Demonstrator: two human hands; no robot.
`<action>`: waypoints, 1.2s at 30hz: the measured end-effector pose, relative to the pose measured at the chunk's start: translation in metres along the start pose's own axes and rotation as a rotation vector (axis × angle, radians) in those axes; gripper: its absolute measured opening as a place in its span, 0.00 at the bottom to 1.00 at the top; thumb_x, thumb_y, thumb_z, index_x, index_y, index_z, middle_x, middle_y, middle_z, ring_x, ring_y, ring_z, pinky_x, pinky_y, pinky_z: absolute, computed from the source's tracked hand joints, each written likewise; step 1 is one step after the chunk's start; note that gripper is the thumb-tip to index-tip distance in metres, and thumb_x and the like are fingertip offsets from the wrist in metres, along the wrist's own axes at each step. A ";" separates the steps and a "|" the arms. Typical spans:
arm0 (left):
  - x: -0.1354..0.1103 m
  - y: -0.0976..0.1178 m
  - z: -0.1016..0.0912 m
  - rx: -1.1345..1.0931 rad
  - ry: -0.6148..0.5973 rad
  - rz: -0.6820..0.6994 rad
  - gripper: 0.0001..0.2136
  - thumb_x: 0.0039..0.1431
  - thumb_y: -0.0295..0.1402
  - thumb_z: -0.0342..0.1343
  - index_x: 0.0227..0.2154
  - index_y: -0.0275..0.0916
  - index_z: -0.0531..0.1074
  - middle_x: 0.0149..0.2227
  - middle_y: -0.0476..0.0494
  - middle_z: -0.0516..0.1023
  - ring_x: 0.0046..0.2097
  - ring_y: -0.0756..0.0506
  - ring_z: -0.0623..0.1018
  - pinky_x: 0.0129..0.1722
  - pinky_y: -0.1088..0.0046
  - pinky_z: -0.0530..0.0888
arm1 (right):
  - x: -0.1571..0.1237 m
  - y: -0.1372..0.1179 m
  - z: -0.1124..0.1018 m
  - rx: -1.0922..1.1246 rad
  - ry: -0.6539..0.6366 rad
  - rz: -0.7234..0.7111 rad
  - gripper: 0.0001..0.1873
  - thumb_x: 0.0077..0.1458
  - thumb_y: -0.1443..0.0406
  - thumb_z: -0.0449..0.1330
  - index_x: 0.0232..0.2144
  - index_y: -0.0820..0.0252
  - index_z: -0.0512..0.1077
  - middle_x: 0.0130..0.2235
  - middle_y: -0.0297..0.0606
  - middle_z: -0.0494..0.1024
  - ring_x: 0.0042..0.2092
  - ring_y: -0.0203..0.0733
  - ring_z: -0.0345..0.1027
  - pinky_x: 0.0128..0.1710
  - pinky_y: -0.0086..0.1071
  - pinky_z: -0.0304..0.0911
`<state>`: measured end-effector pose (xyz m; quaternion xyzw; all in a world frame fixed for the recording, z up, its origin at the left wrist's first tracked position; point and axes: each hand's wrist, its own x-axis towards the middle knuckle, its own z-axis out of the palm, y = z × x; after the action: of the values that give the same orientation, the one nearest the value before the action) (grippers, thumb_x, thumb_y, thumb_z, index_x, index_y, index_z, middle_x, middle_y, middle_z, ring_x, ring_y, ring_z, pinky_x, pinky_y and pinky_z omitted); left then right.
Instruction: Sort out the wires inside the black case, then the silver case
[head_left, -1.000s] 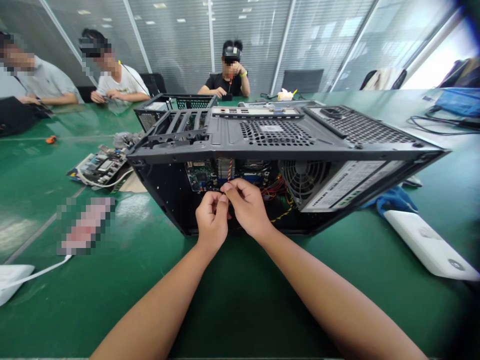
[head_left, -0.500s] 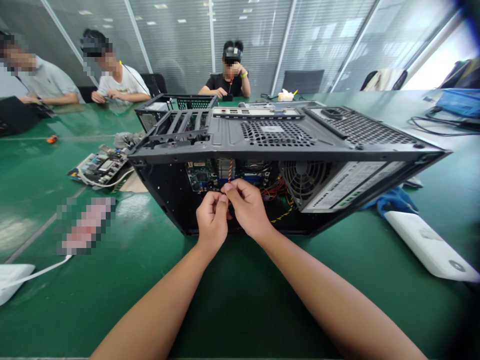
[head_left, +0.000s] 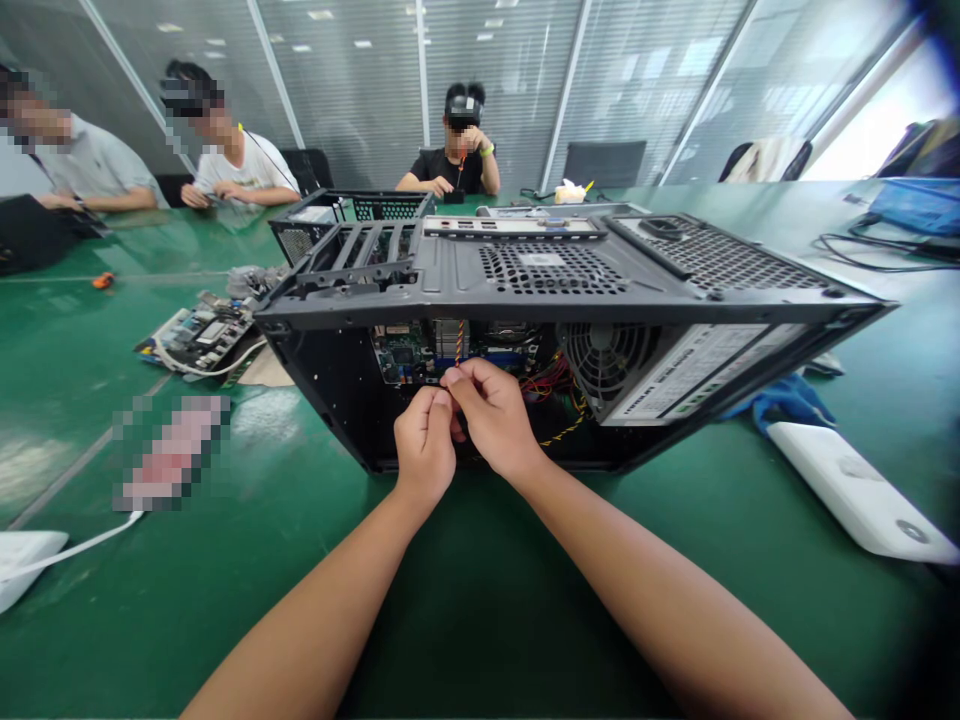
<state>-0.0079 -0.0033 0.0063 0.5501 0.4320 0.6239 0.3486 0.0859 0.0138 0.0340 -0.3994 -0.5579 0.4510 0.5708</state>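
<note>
**Close finger work at the mouth of an open computer case**

At the near, open side of the computer case point(head_left: 450, 272), two bare hands meet. The left hand point(head_left: 425, 440) is closed, thumb pressed to curled fingers; I cannot tell what, if anything, sits between them. Just beside it, the right hand point(head_left: 496, 415) pinches thumb against forefinger and seems to have hold of the twisted cable point(head_left: 460, 342), which rises from the fingertips inside the case.

The main risk is here: the pinch is small, so an uneven tug could let the cable slip, or strain its far end, whose fixing is out of sight. Lifting a hand carelessly could scrape knuckles on the case's upper edge point(head_left: 570, 312).

Deeper in the case, behind the hands, stands a circuit board point(head_left: 405, 355); a forward slip could knock its parts. Toward the case's right end, red wires point(head_left: 546, 385) could snag on a stray finger.

Left of the case, apart from the hands, lies a loose board point(head_left: 202, 332). Beyond the case sits a person in black point(head_left: 469, 176)
</note>
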 end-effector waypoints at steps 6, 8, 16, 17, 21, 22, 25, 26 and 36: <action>0.000 -0.003 -0.002 -0.007 0.022 -0.037 0.13 0.64 0.39 0.51 0.26 0.39 0.66 0.20 0.54 0.67 0.21 0.52 0.69 0.22 0.77 0.66 | 0.001 -0.002 0.000 -0.055 0.017 -0.038 0.14 0.58 0.60 0.56 0.22 0.57 0.65 0.22 0.29 0.64 0.25 0.33 0.58 0.25 0.29 0.55; 0.000 -0.004 -0.002 -0.015 0.028 -0.034 0.13 0.64 0.39 0.52 0.26 0.39 0.66 0.20 0.54 0.67 0.22 0.52 0.69 0.22 0.77 0.66 | 0.001 -0.003 0.000 -0.066 0.022 -0.048 0.14 0.58 0.60 0.56 0.22 0.57 0.65 0.22 0.29 0.64 0.25 0.33 0.58 0.25 0.29 0.56; 0.000 -0.002 -0.002 0.002 0.029 -0.018 0.13 0.63 0.39 0.53 0.26 0.39 0.66 0.20 0.54 0.67 0.21 0.53 0.69 0.22 0.77 0.66 | 0.001 -0.003 0.000 -0.083 0.023 -0.068 0.14 0.58 0.61 0.56 0.22 0.57 0.65 0.22 0.29 0.65 0.26 0.33 0.58 0.25 0.29 0.56; 0.000 -0.003 -0.002 0.007 0.021 -0.015 0.13 0.64 0.39 0.52 0.26 0.39 0.66 0.20 0.54 0.67 0.22 0.52 0.68 0.23 0.77 0.66 | 0.001 -0.003 0.000 -0.071 0.018 -0.059 0.14 0.58 0.61 0.56 0.22 0.57 0.65 0.22 0.29 0.64 0.25 0.33 0.58 0.24 0.29 0.56; -0.001 -0.003 -0.002 0.025 -0.004 0.013 0.15 0.66 0.38 0.48 0.24 0.39 0.66 0.19 0.53 0.67 0.22 0.52 0.67 0.24 0.77 0.64 | 0.000 -0.002 0.001 0.005 -0.013 -0.015 0.15 0.58 0.59 0.57 0.22 0.57 0.63 0.21 0.27 0.62 0.22 0.32 0.57 0.21 0.29 0.54; -0.001 -0.003 -0.002 0.026 -0.006 0.018 0.16 0.66 0.37 0.47 0.23 0.39 0.65 0.19 0.53 0.67 0.22 0.52 0.67 0.24 0.77 0.64 | 0.000 -0.002 0.001 0.016 -0.018 -0.012 0.15 0.58 0.58 0.57 0.22 0.57 0.63 0.21 0.27 0.62 0.22 0.32 0.56 0.21 0.29 0.54; -0.001 -0.002 -0.002 0.019 -0.005 0.013 0.16 0.66 0.37 0.47 0.23 0.39 0.65 0.19 0.53 0.67 0.23 0.52 0.67 0.24 0.77 0.64 | 0.000 -0.003 0.000 0.014 -0.016 -0.015 0.16 0.58 0.58 0.58 0.22 0.57 0.63 0.21 0.27 0.62 0.22 0.31 0.56 0.21 0.29 0.54; 0.000 -0.002 -0.002 0.015 -0.001 0.005 0.15 0.66 0.37 0.48 0.23 0.39 0.65 0.19 0.53 0.67 0.22 0.52 0.67 0.24 0.77 0.64 | 0.000 -0.003 0.000 0.005 -0.013 -0.013 0.16 0.58 0.58 0.57 0.22 0.57 0.63 0.21 0.27 0.62 0.22 0.32 0.56 0.21 0.29 0.54; -0.001 -0.002 -0.002 0.017 0.019 -0.033 0.15 0.64 0.41 0.51 0.23 0.39 0.66 0.18 0.53 0.67 0.21 0.52 0.67 0.23 0.76 0.65 | 0.001 -0.004 -0.001 -0.085 0.019 -0.057 0.15 0.58 0.60 0.56 0.21 0.57 0.63 0.22 0.29 0.63 0.25 0.33 0.56 0.24 0.29 0.55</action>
<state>-0.0103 -0.0034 0.0040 0.5398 0.4495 0.6197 0.3501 0.0869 0.0138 0.0379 -0.4113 -0.5824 0.4067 0.5712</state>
